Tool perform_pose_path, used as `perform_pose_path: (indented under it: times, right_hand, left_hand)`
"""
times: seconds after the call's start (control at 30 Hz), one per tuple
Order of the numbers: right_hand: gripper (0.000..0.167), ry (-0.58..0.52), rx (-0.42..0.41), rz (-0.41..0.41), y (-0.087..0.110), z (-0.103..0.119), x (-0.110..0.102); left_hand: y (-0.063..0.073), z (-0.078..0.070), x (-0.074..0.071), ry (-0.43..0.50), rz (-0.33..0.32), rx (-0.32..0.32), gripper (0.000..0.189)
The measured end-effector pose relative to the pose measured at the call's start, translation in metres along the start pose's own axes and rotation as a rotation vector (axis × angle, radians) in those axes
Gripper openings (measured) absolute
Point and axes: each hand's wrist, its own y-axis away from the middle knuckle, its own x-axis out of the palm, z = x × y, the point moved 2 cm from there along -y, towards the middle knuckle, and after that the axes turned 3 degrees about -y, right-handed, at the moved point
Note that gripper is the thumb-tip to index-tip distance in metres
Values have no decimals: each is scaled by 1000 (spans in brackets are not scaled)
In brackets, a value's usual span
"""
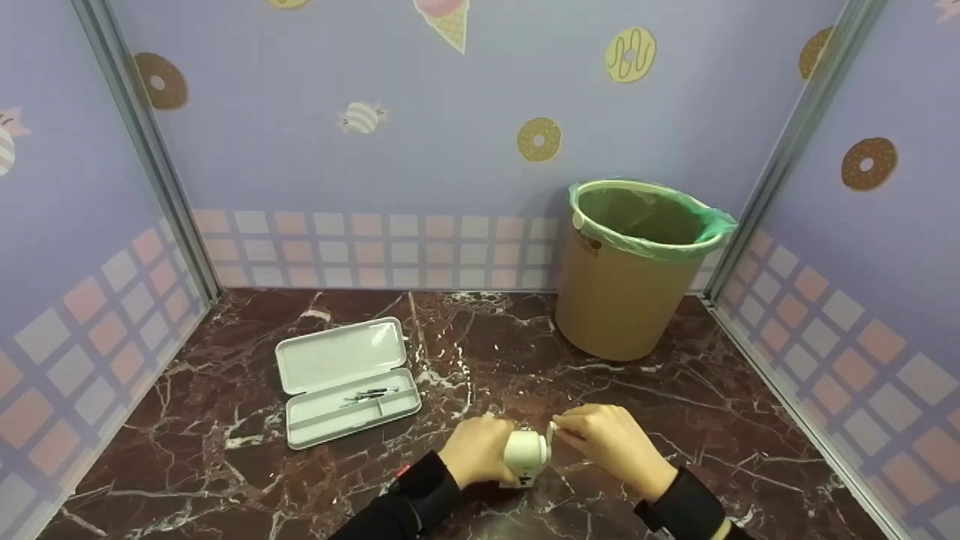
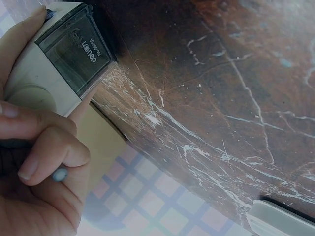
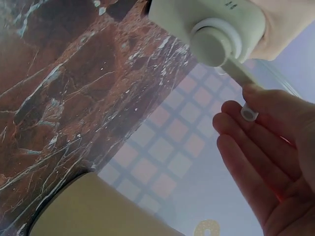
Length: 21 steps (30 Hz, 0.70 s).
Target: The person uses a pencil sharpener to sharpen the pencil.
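My left hand [image 1: 480,451] grips a white pencil sharpener [image 1: 523,452] low over the marble-patterned table. In the left wrist view its dark see-through drawer [image 2: 76,49] with lettering faces the camera. A small pale round end [image 2: 60,174] pokes out between the curled fingers of that hand; the rest of it is hidden. On the other side, my right hand [image 1: 611,442] pinches the sharpener's crank handle [image 3: 249,113] between thumb and forefinger. The other fingers of the right hand [image 3: 280,147] stay loosely extended beneath the crank.
An open white pencil case [image 1: 341,352] with several thin dark-and-silver pieces [image 1: 371,394] lies to the left. A tan bin [image 1: 622,300] with a green liner stands at the back right. Pale crumbs dot the table [image 1: 487,330]. A small red thing [image 1: 403,471] shows beside the left sleeve.
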Motion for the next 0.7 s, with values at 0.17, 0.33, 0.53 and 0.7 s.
perform_pose_path:
  times: [0.17,0.33,0.53,0.7]
  right_hand:
    - [15,21,13,-11,-4,-6,7]
    - [14,35,35,5,-7,-13,19]
    - [13,25,51,33,-8,-19,30]
    - [14,31,46,35,-10,-20,35]
  left_hand:
    - [0,1,-1,7,6,-3,47]
    - [0,0,0,18,13,-11,47]
    - [-1,-1,2,23,24,-9,47]
    - [-1,1,1,29,23,-11,48]
